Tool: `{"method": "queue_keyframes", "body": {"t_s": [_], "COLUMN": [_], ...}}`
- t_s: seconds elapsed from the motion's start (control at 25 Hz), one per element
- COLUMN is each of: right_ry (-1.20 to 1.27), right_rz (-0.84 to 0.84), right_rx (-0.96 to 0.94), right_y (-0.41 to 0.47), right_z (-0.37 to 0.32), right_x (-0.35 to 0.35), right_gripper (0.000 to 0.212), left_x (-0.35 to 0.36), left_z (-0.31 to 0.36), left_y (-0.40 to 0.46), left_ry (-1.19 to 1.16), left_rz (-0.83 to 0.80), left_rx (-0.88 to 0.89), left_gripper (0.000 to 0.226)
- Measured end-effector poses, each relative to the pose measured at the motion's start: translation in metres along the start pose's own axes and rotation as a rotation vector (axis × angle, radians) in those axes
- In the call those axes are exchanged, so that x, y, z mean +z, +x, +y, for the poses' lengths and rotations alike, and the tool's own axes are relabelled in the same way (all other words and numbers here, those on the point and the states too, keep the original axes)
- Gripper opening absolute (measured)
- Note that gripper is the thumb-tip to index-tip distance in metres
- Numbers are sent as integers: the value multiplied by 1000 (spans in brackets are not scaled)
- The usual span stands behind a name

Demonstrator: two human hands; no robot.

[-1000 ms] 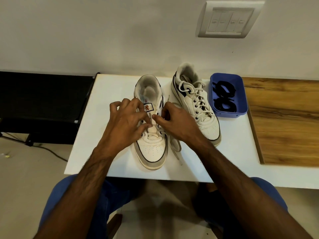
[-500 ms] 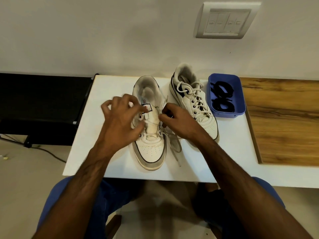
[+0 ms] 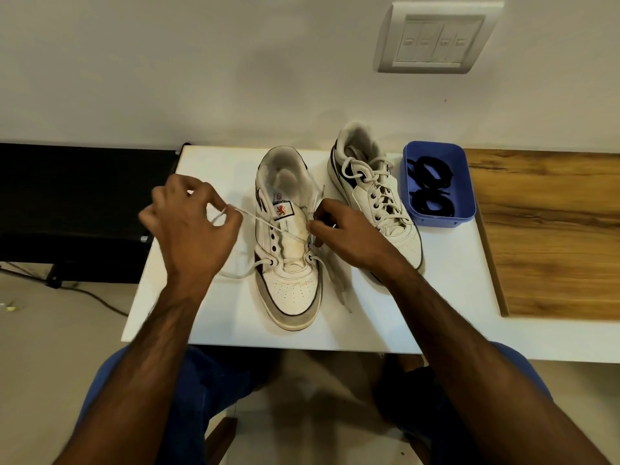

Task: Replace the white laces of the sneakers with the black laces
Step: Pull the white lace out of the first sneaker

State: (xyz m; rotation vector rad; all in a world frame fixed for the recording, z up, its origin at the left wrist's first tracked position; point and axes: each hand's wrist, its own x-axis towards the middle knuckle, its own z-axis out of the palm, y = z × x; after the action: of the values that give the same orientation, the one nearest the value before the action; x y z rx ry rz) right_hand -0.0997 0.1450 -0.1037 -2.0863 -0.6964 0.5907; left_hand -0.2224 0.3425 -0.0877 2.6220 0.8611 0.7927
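Seated at a white tabletop (image 3: 208, 317), a person worked on the nearer of 2 white sneakers. The left hand (image 3: 191, 229), fingers curled, pinched the white lace (image 3: 268, 226) and held it taut out to the left of the left sneaker (image 3: 288, 263), the strand running diagonally across the tongue from the right-side eyelets. The right hand (image 3: 349, 236) rested against that shoe's right flank, its fingertips pinching at the lace by the eyelets. The 2 hands stood apart, 1 on each side of the shoe. Only the lowest eyelets of this sneaker remained threaded, with loose lace ends trailing onto the tabletop on both sides. The right sneaker (image 3: 379, 203), fully laced in white, lay just beside the right hand, angled toward the wall. A blue tray (image 3: 439, 216) holding the coiled black laces (image 3: 432, 186) sat just right of that shoe, near the tabletop's right edge, where a wooden surface (image 3: 550, 236) adjoined it. Bare tabletop lay left of the left hand and in front of the shoe's toe, up to the near edge.
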Motion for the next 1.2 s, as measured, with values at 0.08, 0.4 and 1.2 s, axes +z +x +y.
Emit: {"method": "queue_keyframes", "body": {"t_s": [0.08, 0.4, 1.2], "right_ry": [-3, -2, -19], "right_rz": [2, 16, 6], "right_rx": [-6, -10, -3], "right_y": [0, 1, 0], "right_z": [0, 2, 0], "right_x": [1, 3, 0], "right_gripper": [23, 20, 21], "left_x": [2, 19, 14], "left_z": [6, 22, 15], "left_y": [-2, -17, -11], "left_ry": [-42, 21, 4], "left_rz": [-103, -321, -171], "left_rx": [118, 584, 459], "left_gripper": [23, 14, 14]}}
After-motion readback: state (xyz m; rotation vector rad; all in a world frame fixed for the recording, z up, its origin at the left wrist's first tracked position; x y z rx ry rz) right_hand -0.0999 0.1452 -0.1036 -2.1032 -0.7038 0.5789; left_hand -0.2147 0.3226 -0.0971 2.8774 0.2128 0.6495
